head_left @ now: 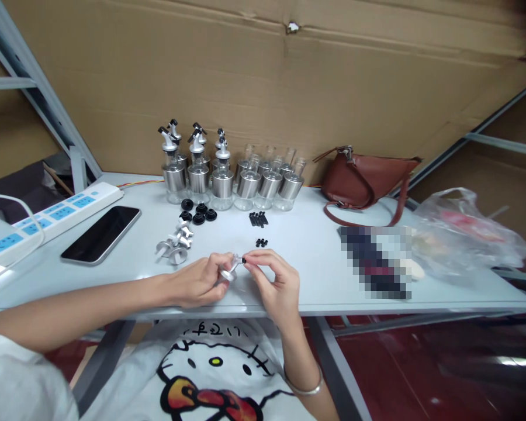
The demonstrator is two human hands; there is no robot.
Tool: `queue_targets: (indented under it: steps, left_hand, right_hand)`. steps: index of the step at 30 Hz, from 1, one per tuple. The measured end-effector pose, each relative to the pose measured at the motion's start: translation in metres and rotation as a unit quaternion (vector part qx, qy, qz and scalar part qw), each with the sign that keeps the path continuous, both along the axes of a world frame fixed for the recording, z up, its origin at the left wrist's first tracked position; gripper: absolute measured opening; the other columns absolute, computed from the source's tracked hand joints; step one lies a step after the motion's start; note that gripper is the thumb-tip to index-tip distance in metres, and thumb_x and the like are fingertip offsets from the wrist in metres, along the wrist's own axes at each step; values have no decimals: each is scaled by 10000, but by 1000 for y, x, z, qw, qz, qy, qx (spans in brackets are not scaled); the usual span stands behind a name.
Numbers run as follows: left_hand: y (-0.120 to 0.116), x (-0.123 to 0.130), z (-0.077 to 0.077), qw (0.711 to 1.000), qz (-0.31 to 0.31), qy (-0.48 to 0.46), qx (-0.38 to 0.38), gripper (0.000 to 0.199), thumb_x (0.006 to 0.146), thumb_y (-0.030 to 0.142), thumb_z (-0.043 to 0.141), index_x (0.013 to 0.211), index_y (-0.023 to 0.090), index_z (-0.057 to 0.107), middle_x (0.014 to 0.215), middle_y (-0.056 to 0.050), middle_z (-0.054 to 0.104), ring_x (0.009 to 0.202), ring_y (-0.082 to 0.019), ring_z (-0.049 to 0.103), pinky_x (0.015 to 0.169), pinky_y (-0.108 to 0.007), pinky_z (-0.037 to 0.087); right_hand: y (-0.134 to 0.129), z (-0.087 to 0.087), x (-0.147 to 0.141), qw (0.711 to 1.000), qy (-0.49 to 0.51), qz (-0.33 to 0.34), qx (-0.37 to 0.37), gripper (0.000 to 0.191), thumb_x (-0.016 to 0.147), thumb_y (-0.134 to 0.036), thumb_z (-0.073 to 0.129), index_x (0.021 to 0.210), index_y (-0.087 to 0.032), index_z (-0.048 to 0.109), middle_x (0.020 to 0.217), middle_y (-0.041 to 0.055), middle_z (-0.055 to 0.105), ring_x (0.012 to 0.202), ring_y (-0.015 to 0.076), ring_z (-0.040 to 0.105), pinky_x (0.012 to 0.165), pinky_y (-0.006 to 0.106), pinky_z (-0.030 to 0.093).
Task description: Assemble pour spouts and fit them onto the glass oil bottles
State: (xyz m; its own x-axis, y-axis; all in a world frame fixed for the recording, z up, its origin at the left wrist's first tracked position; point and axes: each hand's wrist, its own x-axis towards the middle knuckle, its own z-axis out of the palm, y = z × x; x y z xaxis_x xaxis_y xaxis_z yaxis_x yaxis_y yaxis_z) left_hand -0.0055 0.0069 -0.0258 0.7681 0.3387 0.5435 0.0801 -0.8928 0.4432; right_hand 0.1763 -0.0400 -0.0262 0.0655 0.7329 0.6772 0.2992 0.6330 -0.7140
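Note:
My left hand (pixel 208 280) is closed around a silver pourer spout (pixel 228 273), its flared base facing down. At the spout's thin tip, my right hand (pixel 277 282) pinches a small black cap (pixel 244 261) between thumb and forefinger. The cap touches or nearly touches the tip. More silver pourer spouts (pixel 177 252) lie to the left, with several black ring stoppers (pixel 198 217) behind them. Several small black caps (pixel 262 242) and several black levers (pixel 258 219) lie in little groups beyond my right hand.
Glass bottles with steel bands (pixel 248 186) stand along the cardboard wall; those on the left carry pourers. A phone (pixel 101 235) and a power strip (pixel 52 216) are at left. At right are a brown handbag (pixel 355 178), a plastic bag (pixel 464 240) and a blurred-out patch.

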Motion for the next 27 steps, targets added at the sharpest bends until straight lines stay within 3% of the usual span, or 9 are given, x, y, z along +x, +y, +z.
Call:
queue_targets:
  steps: [4,9,14,17,20,24,27]
  left_hand:
    - [0,1,2,1000,-1,-14,15,287,820,95,369,1011,257,231,768,51,384,568,-109,407,540,-233,401]
    - [5,-1,6,989,2,-17,150,262,838,150,419,1052,243,299,718,57,422,501,-111,389,485,-234,364]
    - [14,-7,10,975,8,0,222,206,870,208,420,1065,230,359,722,29,519,509,-125,472,504,-242,412]
    - [24,-16,16,969,26,7,247,182,910,306,424,1066,213,406,847,-46,609,638,-157,580,572,-270,476]
    - [40,-28,25,965,106,-21,238,197,925,319,436,1088,208,440,981,-87,637,843,-199,630,703,-316,521]
    - [66,-43,34,935,323,58,135,237,935,256,404,1095,164,553,1089,-126,641,1018,-249,584,896,-424,479]
    - [83,-51,30,921,370,117,46,304,922,287,411,1083,150,629,1125,-127,669,1070,-281,553,946,-464,446]
  right_hand:
    - [-1,-2,-2,1000,2,-4,-16,76,841,-151,640,840,-221,670,827,28,721,782,175,691,718,307,559]
    - [-3,0,-3,998,-48,-4,-39,109,882,-221,598,987,-222,627,872,33,719,813,178,681,764,315,539]
    - [-4,4,-2,996,-90,17,-24,129,929,-211,529,920,-217,658,825,29,713,763,170,660,710,298,516]
    - [-4,1,-2,998,-66,-1,-13,120,920,-204,546,933,-221,664,825,27,717,765,176,666,707,303,521]
    - [-4,-4,-3,999,-28,-38,-11,115,908,-184,568,959,-221,665,864,32,727,805,177,682,731,301,535]
    - [-4,-5,-4,998,-1,-65,-17,105,893,-179,587,949,-214,668,878,42,739,815,183,700,736,306,556]
    - [-4,-4,-4,997,4,-70,-16,103,885,-177,592,942,-215,670,876,46,744,810,185,705,730,311,566]
